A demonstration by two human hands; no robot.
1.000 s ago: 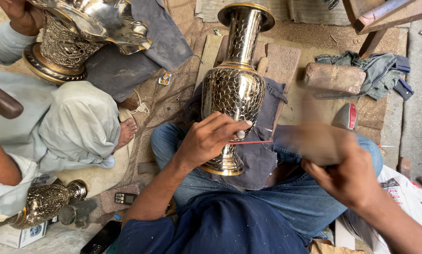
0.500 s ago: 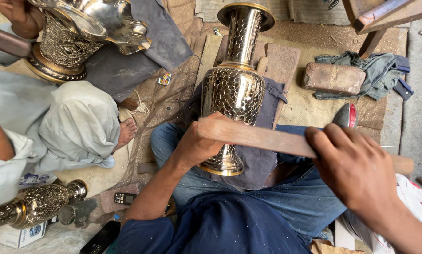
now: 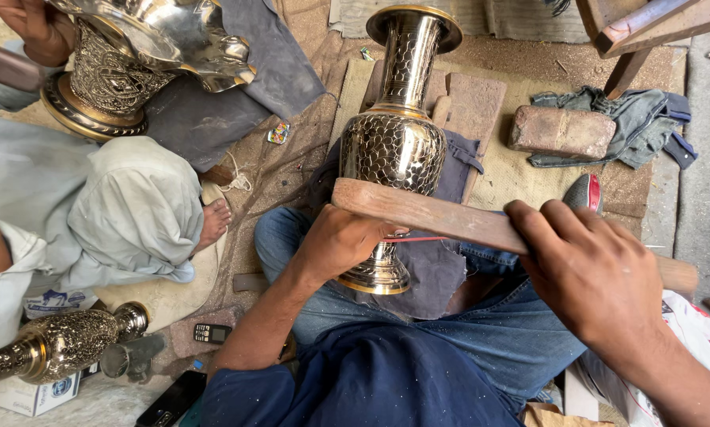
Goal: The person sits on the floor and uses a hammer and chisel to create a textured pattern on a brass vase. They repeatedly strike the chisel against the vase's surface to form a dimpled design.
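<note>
While the engraved brass vase (image 3: 393,150) lies across the lap on a dark blue-grey cloth (image 3: 434,265), mouth pointing away, the left hand (image 3: 343,241) is curled around its narrow stem just above the foot, with a thin red tool (image 3: 422,238) poking out from the fingers. Can't tell exactly how that tool is pinched, the fist hides it. Right hand (image 3: 596,273) is wrapped tight around a flat wooden stick (image 3: 430,217), which sits crosswise with its far end touching the vase belly near the left knuckles. Legs are in blue jeans (image 3: 481,348). Over on the left sits another person in pale grey clothes (image 3: 94,205), bare foot (image 3: 214,224) out, a hand (image 3: 30,28) on a big ornate brass vessel (image 3: 125,63). A second engraved vase (image 3: 54,348) lies at lower left, a small black phone (image 3: 212,333) nearby, and a brick (image 3: 559,130) beside crumpled rags (image 3: 636,122) at upper right.
</note>
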